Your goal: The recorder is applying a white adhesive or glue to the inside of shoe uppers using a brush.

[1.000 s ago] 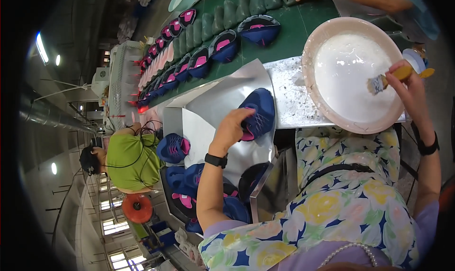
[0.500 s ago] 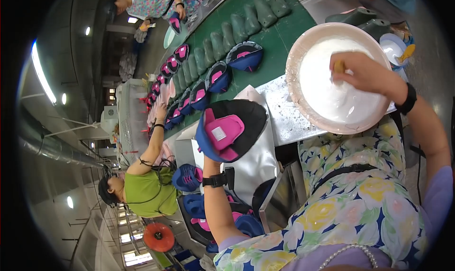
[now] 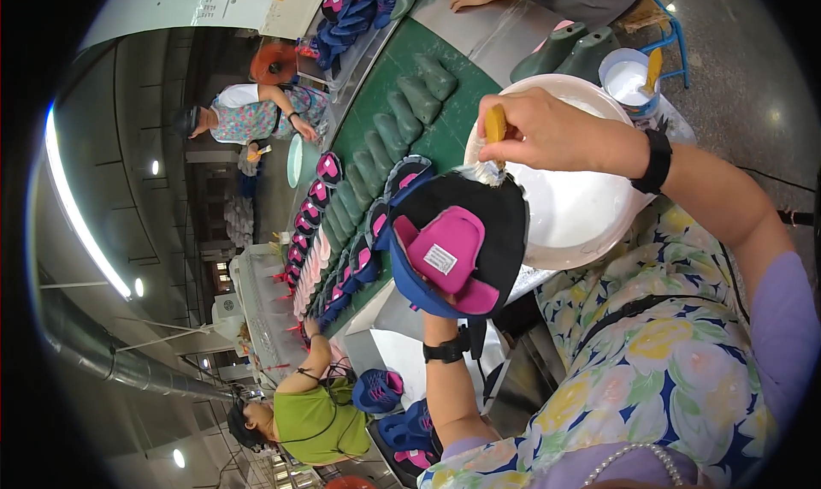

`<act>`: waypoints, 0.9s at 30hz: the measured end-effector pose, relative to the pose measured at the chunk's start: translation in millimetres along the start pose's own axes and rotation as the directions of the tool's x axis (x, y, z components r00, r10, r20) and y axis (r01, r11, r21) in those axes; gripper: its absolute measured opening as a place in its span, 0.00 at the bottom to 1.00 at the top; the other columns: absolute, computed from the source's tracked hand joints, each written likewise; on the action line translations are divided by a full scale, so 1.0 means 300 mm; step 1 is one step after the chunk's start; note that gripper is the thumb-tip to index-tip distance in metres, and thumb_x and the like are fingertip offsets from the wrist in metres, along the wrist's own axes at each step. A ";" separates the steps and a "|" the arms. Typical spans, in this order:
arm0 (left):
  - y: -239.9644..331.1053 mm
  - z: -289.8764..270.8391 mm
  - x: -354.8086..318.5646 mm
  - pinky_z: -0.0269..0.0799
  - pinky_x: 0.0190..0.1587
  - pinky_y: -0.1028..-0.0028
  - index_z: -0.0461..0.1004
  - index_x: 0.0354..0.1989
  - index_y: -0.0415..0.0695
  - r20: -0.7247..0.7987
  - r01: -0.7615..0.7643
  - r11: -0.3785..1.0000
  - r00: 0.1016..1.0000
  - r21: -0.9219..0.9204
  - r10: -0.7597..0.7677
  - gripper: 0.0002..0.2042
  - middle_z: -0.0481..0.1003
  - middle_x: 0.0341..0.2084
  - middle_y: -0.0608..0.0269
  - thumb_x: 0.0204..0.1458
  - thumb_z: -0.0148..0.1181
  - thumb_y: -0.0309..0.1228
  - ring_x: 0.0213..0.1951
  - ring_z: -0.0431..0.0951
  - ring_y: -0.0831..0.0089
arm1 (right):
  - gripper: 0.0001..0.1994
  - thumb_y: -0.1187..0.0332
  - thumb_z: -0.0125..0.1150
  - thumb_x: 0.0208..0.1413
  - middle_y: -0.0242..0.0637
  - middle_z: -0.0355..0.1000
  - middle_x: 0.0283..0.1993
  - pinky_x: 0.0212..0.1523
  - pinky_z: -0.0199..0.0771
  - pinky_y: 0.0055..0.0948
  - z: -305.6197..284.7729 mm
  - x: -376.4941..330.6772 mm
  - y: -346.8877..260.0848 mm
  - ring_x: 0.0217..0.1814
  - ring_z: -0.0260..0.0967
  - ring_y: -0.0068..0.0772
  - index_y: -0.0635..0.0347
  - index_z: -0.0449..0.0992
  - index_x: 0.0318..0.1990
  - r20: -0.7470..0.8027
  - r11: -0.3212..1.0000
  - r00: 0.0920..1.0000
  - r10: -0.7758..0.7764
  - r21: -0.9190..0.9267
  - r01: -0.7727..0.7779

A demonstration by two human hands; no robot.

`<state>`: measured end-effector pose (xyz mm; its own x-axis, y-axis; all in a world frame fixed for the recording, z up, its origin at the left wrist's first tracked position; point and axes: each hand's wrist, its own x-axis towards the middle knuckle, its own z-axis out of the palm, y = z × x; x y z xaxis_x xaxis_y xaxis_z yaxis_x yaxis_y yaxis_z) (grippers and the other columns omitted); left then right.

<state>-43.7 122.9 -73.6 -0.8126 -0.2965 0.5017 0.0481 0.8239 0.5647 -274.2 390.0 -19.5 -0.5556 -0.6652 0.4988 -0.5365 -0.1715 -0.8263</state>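
A blue shoe upper (image 3: 500, 219) with a pink lining and a black underside sits raised in front of me, its open bottom facing up. My left hand (image 3: 440, 325) holds it from below; the fingers are hidden behind the upper. My right hand (image 3: 547, 128) is closed round a brush (image 3: 495, 124) with a yellow handle. The brush's white-coated bristles touch the upper's far edge, where a white patch shows. Just behind and to the right, partly covered by my right forearm, is a wide pale pink basin (image 3: 590, 254) of white liquid.
Green shoe lasts (image 3: 404, 117) and blue-pink uppers (image 3: 328, 169) line the green conveyor belt (image 3: 462, 112). A small pot (image 3: 629, 74) with another brush stands beyond the basin. Co-workers in green (image 3: 329, 420) and a floral apron (image 3: 248, 117) work along the line.
My right hand has lifted the brush out of the basin's liquid and brought it left onto the upper's edge. My left hand has moved the upper right, closer to the basin. My view has turned.
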 end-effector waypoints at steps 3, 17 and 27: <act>0.032 0.054 -0.016 0.73 0.56 0.65 0.63 0.65 0.38 -0.098 -0.025 0.998 0.995 0.057 0.030 0.29 0.73 0.54 0.53 0.55 0.63 0.31 0.53 0.76 0.61 | 0.18 0.60 0.69 0.51 0.46 0.74 0.24 0.31 0.72 0.34 0.009 -0.049 -0.030 0.27 0.75 0.43 0.68 0.71 0.32 -0.166 0.983 0.972 0.165 -0.046 -0.175; 0.160 0.062 0.061 0.69 0.58 0.62 0.66 0.62 0.36 -0.282 -0.258 0.948 0.910 0.186 0.303 0.27 0.71 0.56 0.50 0.56 0.61 0.34 0.56 0.73 0.59 | 0.16 0.61 0.70 0.52 0.41 0.76 0.25 0.28 0.74 0.24 0.126 -0.178 -0.046 0.26 0.75 0.25 0.68 0.76 0.34 -0.127 0.878 0.910 0.395 0.343 -0.333; 0.180 0.084 0.028 0.70 0.57 0.63 0.68 0.58 0.34 -0.414 -0.081 0.982 0.899 0.173 0.147 0.21 0.73 0.53 0.48 0.60 0.55 0.35 0.55 0.74 0.61 | 0.20 0.58 0.69 0.52 0.46 0.77 0.27 0.31 0.76 0.27 0.159 -0.145 -0.013 0.28 0.78 0.32 0.72 0.75 0.35 -0.235 0.910 0.887 0.396 0.231 -0.345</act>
<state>-62.5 177.1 -55.4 -0.4829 -0.3450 0.8049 0.0123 0.9163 0.4002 -217.6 385.1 -50.4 -0.8552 -0.4873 0.1767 -0.1497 -0.0943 -0.9842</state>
